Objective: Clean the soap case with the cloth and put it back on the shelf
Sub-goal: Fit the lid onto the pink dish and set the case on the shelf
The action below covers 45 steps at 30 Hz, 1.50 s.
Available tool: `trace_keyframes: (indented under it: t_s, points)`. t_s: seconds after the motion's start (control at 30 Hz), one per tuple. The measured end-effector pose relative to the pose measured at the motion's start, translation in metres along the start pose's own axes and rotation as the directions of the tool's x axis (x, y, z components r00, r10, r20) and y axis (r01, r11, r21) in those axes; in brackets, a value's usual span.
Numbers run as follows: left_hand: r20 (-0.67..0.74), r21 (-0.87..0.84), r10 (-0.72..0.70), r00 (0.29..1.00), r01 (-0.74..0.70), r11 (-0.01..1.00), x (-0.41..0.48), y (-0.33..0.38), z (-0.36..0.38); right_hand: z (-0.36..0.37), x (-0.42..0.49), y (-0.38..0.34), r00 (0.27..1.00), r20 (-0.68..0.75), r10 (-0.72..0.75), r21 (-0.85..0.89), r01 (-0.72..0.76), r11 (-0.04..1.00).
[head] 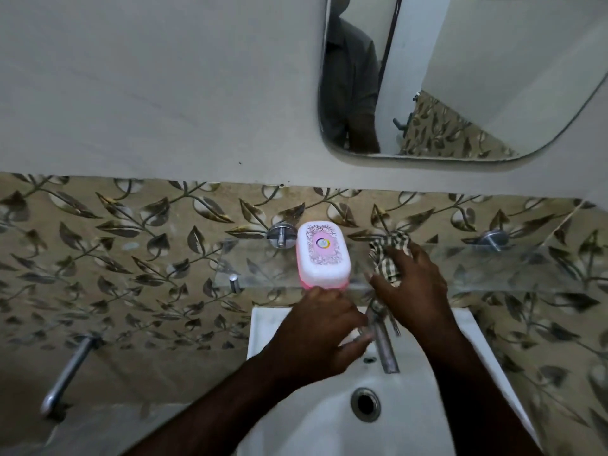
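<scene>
The soap case [320,255], with a white patterned lid over a pink base, lies on the glass shelf [513,274] against the leaf-patterned tiles. My left hand [316,330] hovers just below the case's front edge, back up and fingers loosely bent, with nothing in it. Whether its knuckles touch the case is unclear. To the right of the case my right hand [414,284] grips a bunched checkered cloth [390,258] on the shelf. Part of the cloth hangs down under the palm.
Under the shelf are a white basin [427,413], its metal tap [385,343] and the drain [365,404]. Chrome shelf brackets [279,236] hold the glass. A metal pipe [69,373] juts out at lower left. A mirror [460,77] hangs above.
</scene>
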<state>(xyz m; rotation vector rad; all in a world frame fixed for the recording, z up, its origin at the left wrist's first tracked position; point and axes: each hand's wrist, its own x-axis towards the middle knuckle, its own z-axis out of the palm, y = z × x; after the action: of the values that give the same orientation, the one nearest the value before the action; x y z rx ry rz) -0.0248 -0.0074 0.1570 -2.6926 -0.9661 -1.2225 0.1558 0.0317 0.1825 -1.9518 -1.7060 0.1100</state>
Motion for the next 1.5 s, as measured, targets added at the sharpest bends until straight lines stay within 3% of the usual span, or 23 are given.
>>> trace_keyframes:
  t_s: [0.1, 0.17, 0.23, 0.3, 0.37, 0.43, 0.53, 0.63, 0.67, 0.7, 0.77, 0.8, 0.9, 1.0, 1.03, 1.07, 1.1, 1.17, 1.2, 1.23, 1.3, 1.4, 1.5]
  points:
    - [0.423, 0.048, 0.109, 0.899, -0.143, 0.989, 0.000, 0.001, 0.014, -0.014, -0.011, 0.017, 0.994, -0.106, 0.017, 0.224, 0.007, 0.974]
    - [0.552, 0.092, 0.107, 0.827, -0.188, 0.978, 0.000, -0.002, 0.027, -0.036, -0.025, 0.020, 0.982, -0.160, 0.104, 0.421, -0.027, 0.907]
    - [0.646, 0.093, 0.113, 0.755, -0.224, 0.970, 0.001, 0.001, 0.034, -0.056, -0.050, 0.011, 0.990, -0.131, 0.045, 0.575, 0.039, 0.818]
    - [0.626, 0.059, 0.194, 0.756, -0.294, 0.954, 0.001, 0.006, 0.046, -0.055, -0.081, 0.003, 0.985, -0.062, -0.158, 0.522, 0.167, 0.837]
    - [0.510, -0.041, 0.269, 0.817, -0.289, 0.956, 0.001, 0.015, 0.055, -0.037, -0.104, 0.006, 0.947, 0.054, -0.315, 0.287, 0.288, 0.914]
    - [0.443, -0.157, 0.293, 0.847, -0.248, 0.956, 0.002, 0.024, 0.063, -0.023, -0.106, 0.022, 0.956, 0.158, -0.248, 0.190, 0.217, 0.958]
    - [0.598, -0.254, 0.283, 0.750, -0.157, 0.954, 0.011, 0.035, 0.063, -0.025, -0.099, 0.039, 0.993, 0.086, -0.082, 0.172, 0.066, 0.983]
    - [0.636, -0.052, 0.093, 0.766, -0.078, 0.996, -0.003, 0.027, 0.085, -0.030, -0.108, 0.031, 0.979, 0.074, -0.188, 0.180, 0.172, 0.968]
    - [0.706, 0.024, 0.041, 0.707, -0.081, 0.996, -0.003, 0.028, 0.086, -0.030, -0.112, 0.029, 0.963, 0.109, -0.247, 0.218, 0.219, 0.951]
    - [0.613, 0.120, 0.075, 0.787, -0.187, 0.975, -0.005, 0.026, 0.091, -0.029, -0.114, 0.031, 0.945, 0.133, -0.298, 0.235, 0.262, 0.936]
    - [0.518, -0.032, 0.210, 0.829, -0.226, 0.973, -0.003, 0.032, 0.091, -0.025, -0.108, 0.047, 0.929, 0.169, -0.330, 0.210, 0.293, 0.933]
    - [0.553, -0.179, 0.305, 0.775, -0.247, 0.952, -0.001, 0.035, 0.098, -0.022, -0.099, 0.060, 0.935, 0.188, -0.302, 0.169, 0.272, 0.947]
    - [0.651, -0.053, 0.271, 0.709, -0.315, 0.948, 0.003, 0.044, 0.102, -0.005, -0.080, 0.106, 0.933, 0.331, -0.143, -0.112, 0.189, 0.976]
    - [0.656, -0.054, 0.021, 0.754, 0.019, 0.998, 0.003, 0.047, 0.103, -0.002, -0.073, 0.141, 0.943, 0.329, -0.042, 0.055, 0.026, 0.998]
    - [0.625, -0.137, -0.149, 0.766, 0.296, 0.945, 0.006, 0.048, 0.103, -0.006, -0.073, 0.144, 0.952, 0.306, -0.001, 0.189, -0.060, 0.980]
    - [0.608, -0.245, -0.340, 0.717, 0.577, 0.779, 0.012, 0.050, 0.099, -0.009, -0.075, 0.146, 0.959, 0.283, 0.028, 0.322, -0.123, 0.939]
    - [0.628, -0.357, -0.494, 0.602, 0.786, 0.505, 0.018, 0.053, 0.098, -0.013, -0.076, 0.146, 0.963, 0.265, 0.041, 0.432, -0.156, 0.888]
    - [0.766, -0.464, -0.558, 0.318, 0.874, -0.140, 0.026, 0.053, 0.106, -0.021, -0.078, 0.144, 0.959, 0.283, 0.015, 0.574, -0.182, 0.798]
    - [0.824, -0.453, -0.505, 0.255, 0.833, -0.318, 0.028, 0.051, 0.111, -0.024, -0.079, 0.144, 0.951, 0.307, -0.024, 0.624, -0.182, 0.760]
    - [0.861, -0.439, -0.444, 0.247, 0.802, -0.405, 0.031, 0.050, 0.114, -0.028, -0.079, 0.145, 0.943, 0.326, -0.063, 0.659, -0.179, 0.731]
    - [0.886, -0.446, -0.349, 0.305, 0.765, -0.465, 0.035, 0.055, 0.122, -0.034, -0.077, 0.151, 0.930, 0.349, -0.116, 0.707, -0.180, 0.684]
    - [0.845, -0.521, -0.354, 0.400, 0.766, -0.377, 0.041, 0.065, 0.139, -0.033, -0.072, 0.173, 0.919, 0.384, -0.087, 0.793, -0.279, 0.542]
    - [0.818, -0.534, -0.404, 0.410, 0.802, -0.267, 0.047, 0.070, 0.158, -0.021, -0.066, 0.211, 0.837, 0.546, -0.050, 0.832, -0.534, 0.150]
